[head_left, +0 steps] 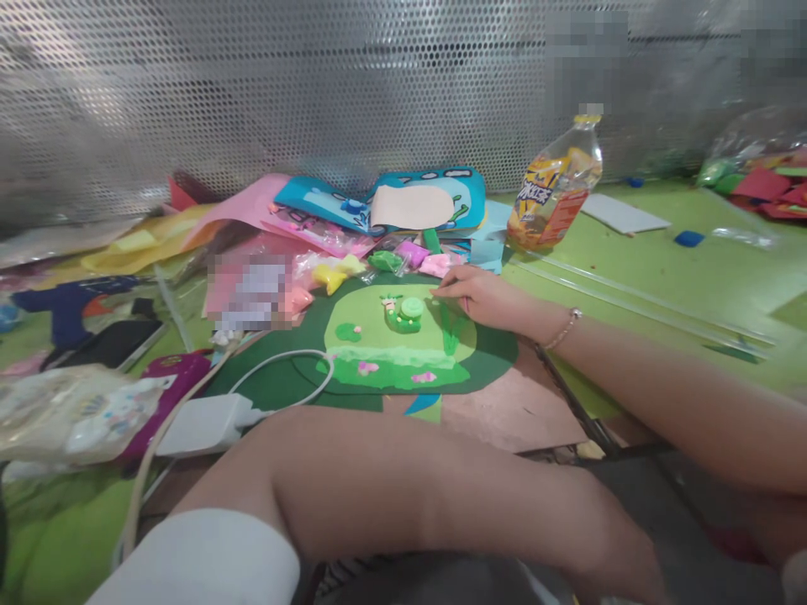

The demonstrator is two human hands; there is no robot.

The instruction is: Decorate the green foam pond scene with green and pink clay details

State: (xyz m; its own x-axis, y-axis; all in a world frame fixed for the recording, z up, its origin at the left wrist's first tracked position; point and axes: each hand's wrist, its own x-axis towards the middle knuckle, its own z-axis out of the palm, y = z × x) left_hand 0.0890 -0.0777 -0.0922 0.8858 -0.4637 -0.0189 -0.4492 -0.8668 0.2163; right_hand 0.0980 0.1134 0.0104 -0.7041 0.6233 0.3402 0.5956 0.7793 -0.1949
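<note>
My right hand (pixel 476 296) is over the upper right part of a green paper scene (pixel 378 302), its fingertips drawn together in a pinch. Whatever sits between them, if anything, is too small to make out. Just left of the fingertips stands a green clay snail (pixel 407 314) with a coiled shell. A lily-pad shape (pixel 349 332) and pink clay flowers (pixel 424 377) decorate the scene's lower part. Across the bottom runs my left forearm, bent to the right; my left hand (pixel 614 538) hangs low beside the table edge, fingers hidden.
Behind the scene lie bagged clay pieces (pixel 334 276) and blue cut-outs (pixel 463 197). A drink bottle (pixel 555 189) leans at the back right. At left are a white charger (pixel 205 420) with its cable, a phone (pixel 119 343) and a plastic packet (pixel 76 412). A perforated metal panel (pixel 315 92) rises behind.
</note>
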